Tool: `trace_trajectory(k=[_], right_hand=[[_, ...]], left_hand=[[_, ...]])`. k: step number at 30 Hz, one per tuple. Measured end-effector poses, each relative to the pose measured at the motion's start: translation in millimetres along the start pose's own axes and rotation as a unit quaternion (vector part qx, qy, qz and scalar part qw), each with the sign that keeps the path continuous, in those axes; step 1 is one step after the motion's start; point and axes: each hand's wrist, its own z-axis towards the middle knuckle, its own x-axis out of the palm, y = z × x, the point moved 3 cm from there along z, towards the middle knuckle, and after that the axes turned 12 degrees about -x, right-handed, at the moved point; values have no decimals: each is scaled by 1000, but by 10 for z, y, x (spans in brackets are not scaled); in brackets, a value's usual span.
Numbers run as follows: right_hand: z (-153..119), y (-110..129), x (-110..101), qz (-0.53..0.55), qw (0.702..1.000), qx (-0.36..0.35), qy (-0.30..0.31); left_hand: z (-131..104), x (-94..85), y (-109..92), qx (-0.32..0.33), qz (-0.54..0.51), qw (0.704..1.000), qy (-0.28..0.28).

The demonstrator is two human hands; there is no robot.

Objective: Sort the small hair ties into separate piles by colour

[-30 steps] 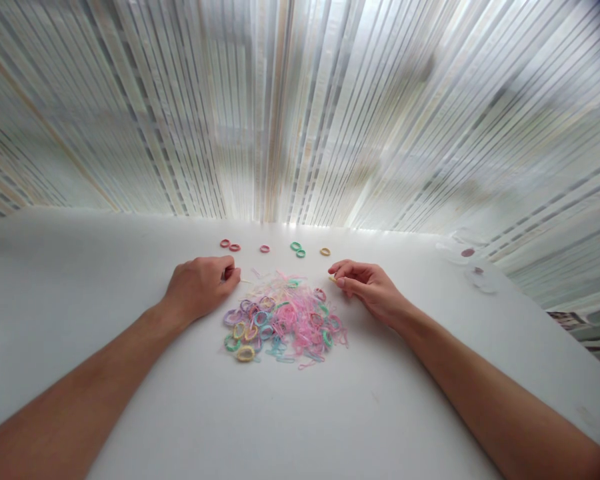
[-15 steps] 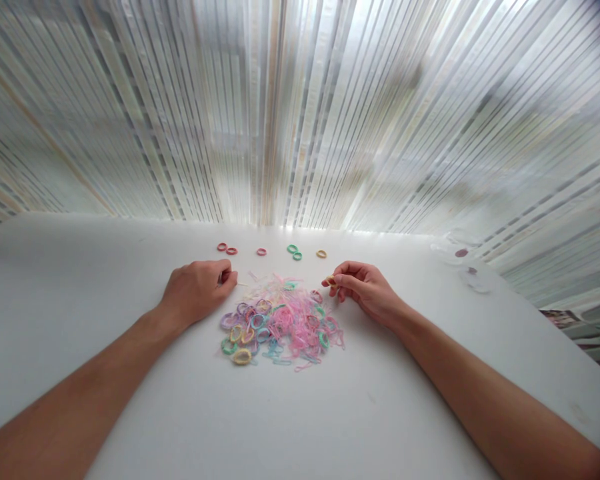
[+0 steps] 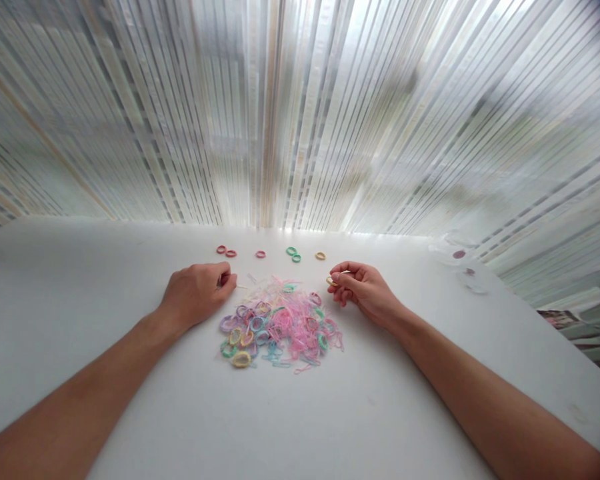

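Observation:
My right hand [image 3: 363, 290] pinches a yellow hair tie [image 3: 331, 281] between thumb and fingers, just right of a mixed pile. Pink and pale elastic bands [image 3: 295, 327] lie heaped in that pile, with fabric hair ties [image 3: 235, 335] in purple, yellow, blue and green mostly along its left side. On the table left of the pile rests my left hand [image 3: 200, 290], its fingers curled closed. A thin pale strand shows by its fingertips; whatever is inside the fist is hidden.
Behind the pile runs a spaced row: two red hair ties [image 3: 227, 252], a pink one [image 3: 261, 255], two green ones [image 3: 293, 254] and a yellow one [image 3: 321, 256]. A string curtain [image 3: 270, 133] hangs along the white table's [image 3: 300, 427] far edge. Clear round items [image 3: 473, 280] lie at right.
My right hand has turned the yellow hair tie slightly, and its fingers have closed in more on it. My left hand stays nearly still. The view has shifted a little.

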Motion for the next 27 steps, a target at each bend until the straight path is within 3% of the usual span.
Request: trace_trajectory(k=[20,23,27], right_hand=[[32,-20,19,-21,999,32,-18],[62,99,-20,-100,995,4,-26],[178,410,-169,-240,967,-76,-43]], left_hand=[[2,10,-4,-1,4,1000,9],[5,19,1,-1,4,1000,8],[10,22,8,1,1,1000,9]])
